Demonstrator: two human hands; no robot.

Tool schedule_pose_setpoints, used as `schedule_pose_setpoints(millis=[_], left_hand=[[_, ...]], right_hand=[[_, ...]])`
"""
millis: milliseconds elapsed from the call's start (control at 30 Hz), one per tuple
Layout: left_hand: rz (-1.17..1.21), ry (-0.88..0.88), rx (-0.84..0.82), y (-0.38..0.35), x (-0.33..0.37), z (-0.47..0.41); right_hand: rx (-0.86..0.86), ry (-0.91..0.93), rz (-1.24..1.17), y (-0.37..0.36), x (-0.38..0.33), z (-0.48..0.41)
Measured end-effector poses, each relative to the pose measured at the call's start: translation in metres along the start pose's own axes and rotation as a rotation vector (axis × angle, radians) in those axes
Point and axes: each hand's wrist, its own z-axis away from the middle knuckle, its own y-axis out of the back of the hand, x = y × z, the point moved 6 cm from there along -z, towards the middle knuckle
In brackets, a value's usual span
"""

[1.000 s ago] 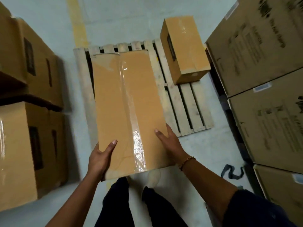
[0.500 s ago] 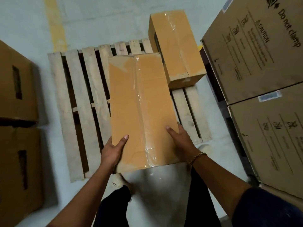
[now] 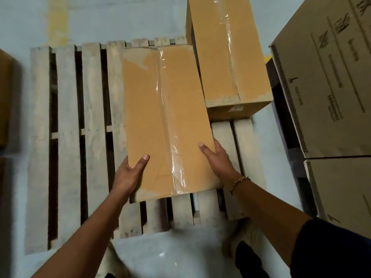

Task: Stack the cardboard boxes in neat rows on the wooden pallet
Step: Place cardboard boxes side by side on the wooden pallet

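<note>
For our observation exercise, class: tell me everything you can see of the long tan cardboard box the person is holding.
The long tan cardboard box is a sealed rectangular carton, its top seam closed by glossy clear tape running lengthwise. It lies top up over the slatted wooden pallet, slightly angled. The left hand and right hand grip its near sides, thumbs on top. Its far right edge is beside a second taped cardboard box; contact unclear.

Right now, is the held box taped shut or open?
Shut: clear tape covers the top seam of the box end to end; flaps lie flat.
</note>
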Motion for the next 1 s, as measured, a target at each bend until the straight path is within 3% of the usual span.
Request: schedule_pose_setpoints(millis=[533, 867, 1000], left_hand=[[0.015, -0.071, -0.029, -0.026, 0.011, -0.094], [-0.048, -0.111, 0.017, -0.039, 0.004, -0.1], [-0.072, -0.156, -0.036, -0.035, -0.002, -0.071]], right_hand=[[0.044, 0.077, 0.035, -0.009, 0.004, -0.093], [0.015, 0.083, 0.038, -0.008, 0.015, -0.106], [-0.048, 0.128, 0.085, -0.002, 0.026, -0.081]])
